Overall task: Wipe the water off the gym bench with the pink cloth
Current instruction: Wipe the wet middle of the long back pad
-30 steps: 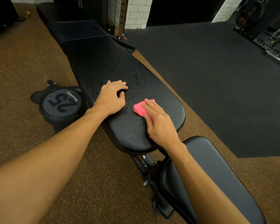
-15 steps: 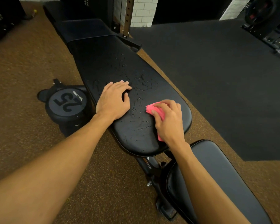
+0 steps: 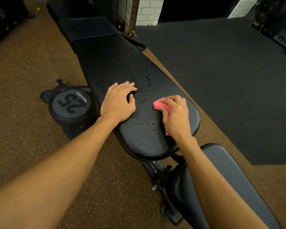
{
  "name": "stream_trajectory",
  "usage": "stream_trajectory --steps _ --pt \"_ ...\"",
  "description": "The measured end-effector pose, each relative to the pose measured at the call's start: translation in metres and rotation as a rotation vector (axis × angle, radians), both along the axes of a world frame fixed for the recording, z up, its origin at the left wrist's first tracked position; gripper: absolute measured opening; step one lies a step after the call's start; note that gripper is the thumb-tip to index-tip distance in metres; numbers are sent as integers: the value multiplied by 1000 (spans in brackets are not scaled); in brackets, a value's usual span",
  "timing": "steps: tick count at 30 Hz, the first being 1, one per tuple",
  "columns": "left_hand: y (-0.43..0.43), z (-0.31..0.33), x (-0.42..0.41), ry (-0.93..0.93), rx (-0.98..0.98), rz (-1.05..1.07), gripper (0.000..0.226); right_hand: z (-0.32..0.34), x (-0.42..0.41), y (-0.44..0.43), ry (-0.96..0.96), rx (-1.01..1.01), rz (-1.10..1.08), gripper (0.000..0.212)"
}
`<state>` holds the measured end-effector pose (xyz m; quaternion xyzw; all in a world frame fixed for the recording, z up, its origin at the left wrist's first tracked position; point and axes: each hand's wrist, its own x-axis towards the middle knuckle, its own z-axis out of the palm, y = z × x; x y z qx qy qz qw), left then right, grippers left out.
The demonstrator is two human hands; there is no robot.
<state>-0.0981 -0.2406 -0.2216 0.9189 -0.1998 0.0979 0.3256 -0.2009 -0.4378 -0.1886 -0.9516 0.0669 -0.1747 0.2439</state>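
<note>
Your right hand [image 3: 176, 115] grips the bunched pink cloth [image 3: 158, 104], left hand [image 3: 118, 103] lies flat on the bench [image 3: 185, 134], and drops of water [image 3: 145, 90] remain across most of it.

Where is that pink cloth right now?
In the head view, the pink cloth sits bunched under the right hand on the near right part of the gym bench, beside the left hand resting on the pad.
</note>
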Motion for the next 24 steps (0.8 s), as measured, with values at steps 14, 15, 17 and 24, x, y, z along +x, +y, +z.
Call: stream_trajectory --steps 14,15,17,24 --pt "1 0 3 -5 -28 8 37 0 -16 8 63 28 102 28" --pt "2 0 4 -4 -28 10 37 1 -13 13 102 7 116 32" --pt "3 0 3 -2 -23 13 37 2 -18 19 170 -56 183 42" --pt "0 1 -1 -9 -13 7 38 2 -60 -18 265 -153 361 53"
